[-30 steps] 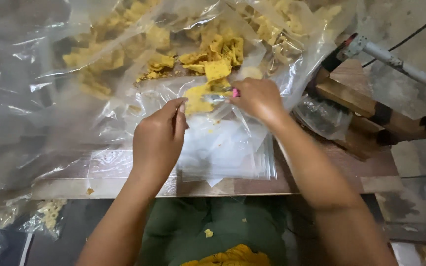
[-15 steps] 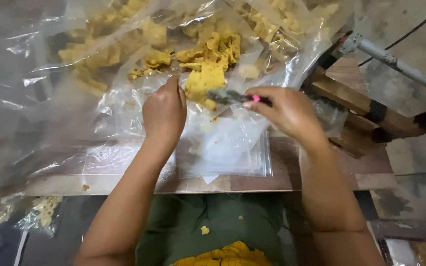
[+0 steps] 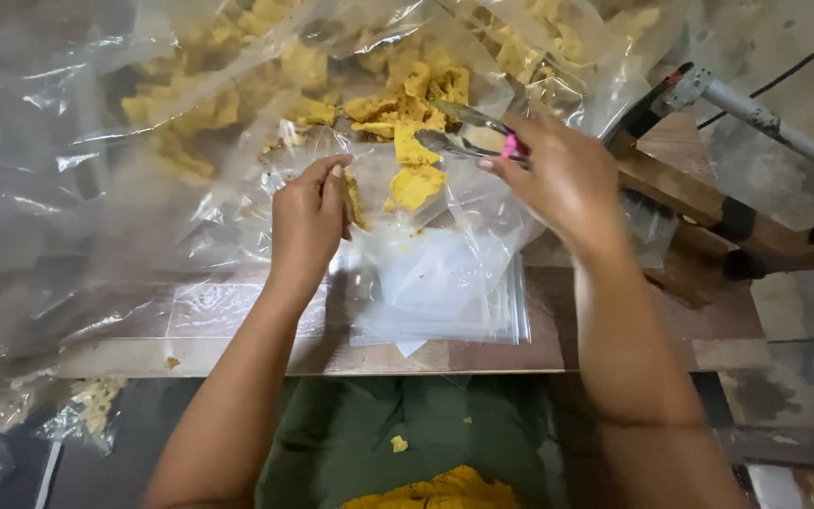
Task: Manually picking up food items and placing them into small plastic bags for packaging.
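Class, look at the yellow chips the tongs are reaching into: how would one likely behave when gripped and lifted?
Probably brittle: crumbs lie on the wooden table, so the yellow chips likely snap if the tongs in the right hand squeeze hard. Likely light: they look thin and curled. Their irregular shapes may slip between the tong tips.

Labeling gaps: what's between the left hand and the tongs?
Head view: between the left hand and the tongs lie yellow chips on clear plastic sheet; no bare stretch.

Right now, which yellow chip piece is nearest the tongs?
The yellow chip right under the tongs tips; the piece below it lies farther away.
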